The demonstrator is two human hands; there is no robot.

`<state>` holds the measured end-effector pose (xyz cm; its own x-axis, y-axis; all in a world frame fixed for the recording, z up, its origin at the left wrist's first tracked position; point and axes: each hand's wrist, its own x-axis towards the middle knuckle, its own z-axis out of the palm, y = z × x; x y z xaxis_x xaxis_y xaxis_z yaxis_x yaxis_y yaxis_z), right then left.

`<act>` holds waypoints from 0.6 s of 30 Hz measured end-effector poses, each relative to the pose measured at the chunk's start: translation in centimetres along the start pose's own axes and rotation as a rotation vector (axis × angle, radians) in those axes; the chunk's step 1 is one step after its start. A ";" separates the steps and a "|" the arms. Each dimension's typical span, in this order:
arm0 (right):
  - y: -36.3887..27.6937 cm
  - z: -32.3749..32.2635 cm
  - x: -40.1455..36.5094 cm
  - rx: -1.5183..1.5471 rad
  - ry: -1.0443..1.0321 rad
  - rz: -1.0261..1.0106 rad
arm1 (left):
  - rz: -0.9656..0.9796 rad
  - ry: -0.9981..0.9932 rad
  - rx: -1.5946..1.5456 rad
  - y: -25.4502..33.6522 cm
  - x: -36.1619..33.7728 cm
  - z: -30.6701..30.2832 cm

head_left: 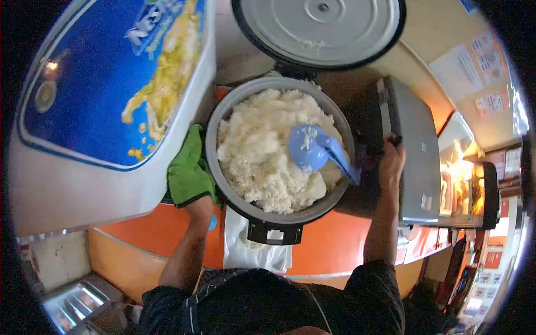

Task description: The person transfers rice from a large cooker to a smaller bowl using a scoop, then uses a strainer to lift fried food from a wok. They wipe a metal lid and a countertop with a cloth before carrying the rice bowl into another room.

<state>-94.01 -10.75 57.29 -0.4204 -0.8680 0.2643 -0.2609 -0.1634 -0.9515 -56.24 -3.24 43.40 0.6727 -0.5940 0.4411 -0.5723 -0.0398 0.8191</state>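
Observation:
A large round rice cooker (213,137) stands before me, heaped with white rice (268,151). On the rice lies a blue scoop (310,148), grains stuck to it, its handle pointing toward the right rim. The cooker's metal lid (318,33) is tipped back on its hinge. My left hand (191,173) is inside a green glove with a dark cuff, close against the cooker's left side; the glove hides how its fingers are set. My right hand (392,159) has its fingers closed over the near edge of a grey box-like appliance (413,156), right of the cooker.
A white-framed container or panel with a blue face (84,89) rises at the left. The cooker rests on an orange counter (329,240), with a white sheet (237,234) in front. A lit display case (466,190) stands at the far right. Papers (469,64) hang on the wall.

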 end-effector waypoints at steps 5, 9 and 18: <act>2.9 1.8 -1.0 0.247 0.166 -0.235 | 0.004 0.050 -0.072 0.3 0.4 0.5; 3.5 1.0 -0.2 1.055 -0.235 0.092 | 0.033 0.060 -0.130 0.9 0.8 0.5; -10.6 -16.7 -4.1 0.873 0.388 -0.217 | 0.061 0.022 -0.275 2.2 -1.3 -1.3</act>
<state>-104.01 2.39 68.95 -0.7368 -0.5891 0.3316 0.3030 -0.7263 -0.6170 -57.78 -1.52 45.13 0.6526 -0.5708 0.4983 -0.4655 0.2168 0.8581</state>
